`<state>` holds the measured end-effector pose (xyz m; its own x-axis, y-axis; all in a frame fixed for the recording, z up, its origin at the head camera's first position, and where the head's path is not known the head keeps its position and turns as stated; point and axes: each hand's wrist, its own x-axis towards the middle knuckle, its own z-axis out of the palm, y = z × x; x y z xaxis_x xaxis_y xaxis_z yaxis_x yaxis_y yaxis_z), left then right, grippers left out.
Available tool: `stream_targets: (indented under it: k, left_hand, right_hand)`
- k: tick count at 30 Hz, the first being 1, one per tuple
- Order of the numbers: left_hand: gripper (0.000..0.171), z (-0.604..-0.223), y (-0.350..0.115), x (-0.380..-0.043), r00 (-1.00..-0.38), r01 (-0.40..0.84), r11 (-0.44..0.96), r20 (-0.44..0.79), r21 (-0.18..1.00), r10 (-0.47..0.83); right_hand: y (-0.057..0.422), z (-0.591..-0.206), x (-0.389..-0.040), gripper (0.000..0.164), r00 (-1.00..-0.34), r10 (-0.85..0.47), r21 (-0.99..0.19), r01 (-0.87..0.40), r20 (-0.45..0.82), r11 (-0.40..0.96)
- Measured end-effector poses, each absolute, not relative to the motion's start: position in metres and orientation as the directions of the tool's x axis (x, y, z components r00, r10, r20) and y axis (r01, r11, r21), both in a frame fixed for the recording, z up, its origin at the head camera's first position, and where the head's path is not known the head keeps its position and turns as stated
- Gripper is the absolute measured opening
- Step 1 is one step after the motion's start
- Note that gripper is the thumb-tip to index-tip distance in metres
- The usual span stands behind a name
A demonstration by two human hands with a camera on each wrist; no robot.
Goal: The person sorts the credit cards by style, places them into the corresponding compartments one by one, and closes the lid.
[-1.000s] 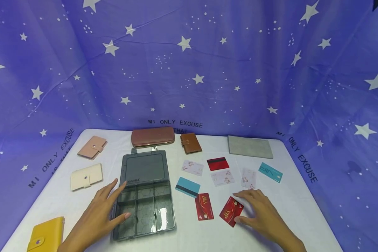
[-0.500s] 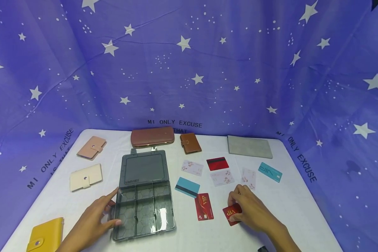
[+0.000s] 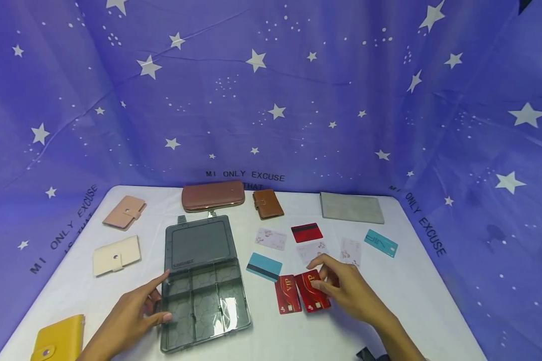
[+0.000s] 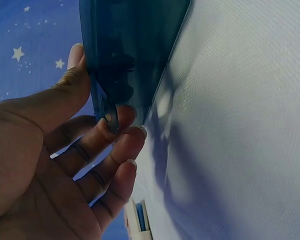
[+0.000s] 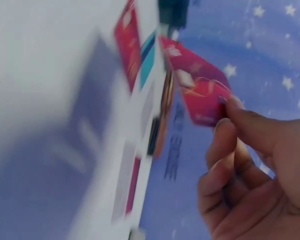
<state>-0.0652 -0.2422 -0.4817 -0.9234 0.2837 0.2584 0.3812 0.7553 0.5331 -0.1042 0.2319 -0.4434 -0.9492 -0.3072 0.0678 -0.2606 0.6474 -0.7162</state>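
Note:
My right hand [image 3: 348, 288] pinches a red VIP card [image 3: 313, 297] between thumb and fingers. In the right wrist view that card [image 5: 200, 85] hangs tilted above the white tabletop. A second red VIP card [image 3: 288, 295] lies just left of it in the head view, its corner near a blue striped card [image 3: 264, 266]. My left hand [image 3: 126, 313] grips the left side of a dark see-through compartment box [image 3: 206, 306], its lid [image 3: 200, 243] folded back. Up close in the left wrist view, the thumb lies on the box's rim and the fingertips curl at its side by a latch.
Floral cards [image 3: 271, 238], a red striped card [image 3: 306, 232] and a teal card [image 3: 381, 243] lie right of the box. Around the edges are a maroon wallet [image 3: 213, 195], brown wallet [image 3: 268, 203], grey wallet [image 3: 352, 207], and pink [image 3: 124, 212], cream [image 3: 117, 255] and yellow [image 3: 58, 337] card holders.
My right hand has taken hold of the red VIP card, lifted it and brought it left beside the other red card. My left hand has closed onto the box's left side.

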Motion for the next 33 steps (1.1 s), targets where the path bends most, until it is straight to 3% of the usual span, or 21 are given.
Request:
stream_targets:
  k: [11,15,18,22,27,30,33]
  left_hand:
    - [0.083,-0.479,-0.243,-0.068,-0.940,0.340,0.766,0.208,0.545,0.269]
    - [0.080,-0.480,-0.243,-0.067,-0.931,0.364,0.767,0.242,0.529,0.275]
    - [0.079,-0.480,-0.242,-0.067,-0.922,0.383,0.764,0.266,0.519,0.282]
    - [0.079,-0.481,-0.241,-0.067,-0.920,0.386,0.766,0.271,0.513,0.283]
    - [0.078,-0.481,-0.241,-0.067,-0.919,0.387,0.777,0.275,0.496,0.282]
    - [0.078,-0.480,-0.241,-0.067,-0.919,0.386,0.782,0.276,0.489,0.281]
    - [0.078,-0.480,-0.241,-0.068,-0.921,0.383,0.782,0.271,0.491,0.281]
  right_hand:
    - [0.137,-0.449,-0.115,0.025,-0.916,-0.396,-0.900,-0.222,0.061,0.375]
    - [0.105,-0.458,-0.117,0.027,-0.896,-0.437,-0.898,-0.252,0.076,0.360]
    - [0.086,-0.463,-0.116,0.025,-0.880,-0.453,-0.824,-0.361,0.146,0.436]
    - [0.073,-0.470,-0.113,0.020,-0.859,-0.452,-0.622,-0.494,0.240,0.607]
    - [0.068,-0.473,-0.110,0.020,-0.841,-0.459,-0.376,-0.540,0.286,0.753]
    - [0.068,-0.471,-0.112,0.020,-0.830,-0.485,-0.348,-0.557,0.277,0.754]
    - [0.073,-0.472,-0.119,0.022,-0.840,-0.485,-0.422,-0.543,0.246,0.726]
